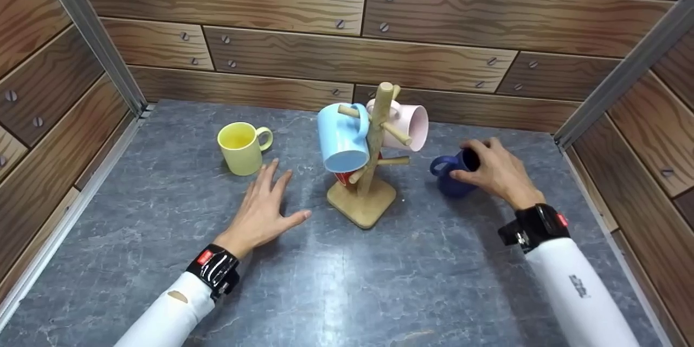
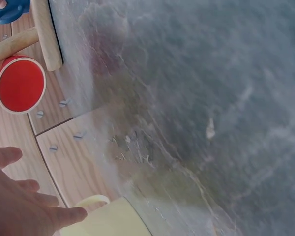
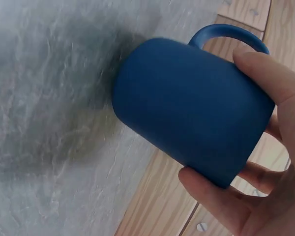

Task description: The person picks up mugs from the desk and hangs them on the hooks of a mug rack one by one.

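My right hand [image 1: 501, 172] grips a dark blue mug [image 1: 456, 183] around its rim, thumb on the side near the handle. In the right wrist view the mug [image 3: 187, 103] tilts in that view, its base close to the grey tabletop. On the left, my left hand [image 1: 259, 219] has its fingers spread and holds nothing. Its fingertips come near the lower side of a yellow mug [image 1: 242, 154], which stands upright with its handle facing right. Between the hands stands a wooden mug tree [image 1: 368, 211].
A light blue mug [image 1: 341, 138] and a pale pink mug [image 1: 418, 126] hang on upper pegs. Lower down hangs a red mug [image 2: 22, 86], mostly hidden in the head view. Wood-patterned walls [image 1: 271, 0] enclose the grey table [image 1: 303, 293] at the back and sides.
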A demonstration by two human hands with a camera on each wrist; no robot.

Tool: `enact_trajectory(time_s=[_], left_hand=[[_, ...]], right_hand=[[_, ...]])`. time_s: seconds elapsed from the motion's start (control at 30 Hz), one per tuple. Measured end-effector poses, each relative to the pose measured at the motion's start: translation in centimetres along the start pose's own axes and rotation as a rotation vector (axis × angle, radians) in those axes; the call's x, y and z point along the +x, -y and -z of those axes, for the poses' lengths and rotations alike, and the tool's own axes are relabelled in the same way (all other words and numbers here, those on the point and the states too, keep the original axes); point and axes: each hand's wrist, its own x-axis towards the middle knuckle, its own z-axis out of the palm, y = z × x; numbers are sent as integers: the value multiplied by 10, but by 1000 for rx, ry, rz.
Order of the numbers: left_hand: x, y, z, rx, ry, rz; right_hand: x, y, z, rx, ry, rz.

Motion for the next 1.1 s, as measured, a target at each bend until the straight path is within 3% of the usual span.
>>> enact_trajectory(time_s=[0.3,0.53,0.87,1.1], left_hand=[[2,-6,-3,-27,-4,-17],[5,-11,-7,-39,-28,-29],[2,-26,-16,-164,61,1],[-5,-46,-30,-219,104,-33]], right_hand=[[-29,12,-2,39,0,-13],[-48,32,-4,129,-28,-9],[-63,56,-14,244,-15,65],[-71,75,-26,339,-2,64]])
